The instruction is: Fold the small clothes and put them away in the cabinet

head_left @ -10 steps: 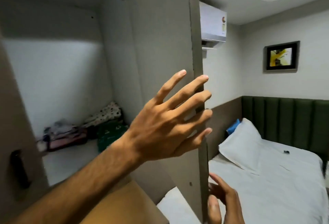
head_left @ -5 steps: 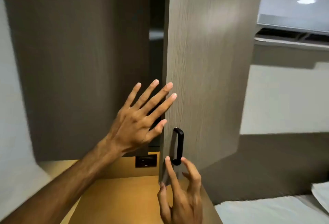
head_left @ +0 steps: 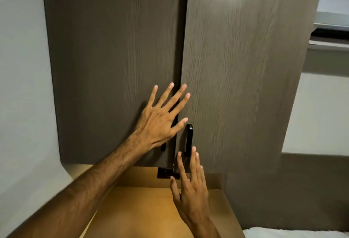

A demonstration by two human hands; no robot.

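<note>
Two dark wood-grain cabinet doors fill the view, the left door (head_left: pixel 113 67) and the right door (head_left: pixel 241 86), with only a thin dark gap between them. My left hand (head_left: pixel 160 120) lies flat with fingers spread across the seam, partly covering the left door's handle. My right hand (head_left: pixel 190 186) is below it, fingers straight, fingertips touching the lower end of the right door's black handle (head_left: pixel 188 139). Both hands hold nothing. No clothes are visible; the inside of the cabinet is hidden.
A light wooden top (head_left: pixel 143 209) sits under the doors, with a black wall socket (head_left: pixel 167 173) at its back. White wall (head_left: pixel 20 86) stands at the left. A white bed edge (head_left: pixel 294 233) shows at the bottom right, an air conditioner (head_left: pixel 332 29) at the upper right.
The right door has swung shut from wide open, hiding the clothes on the shelf. My left hand went from the door's edge to flat on the seam; my right hand rose to the handle.
</note>
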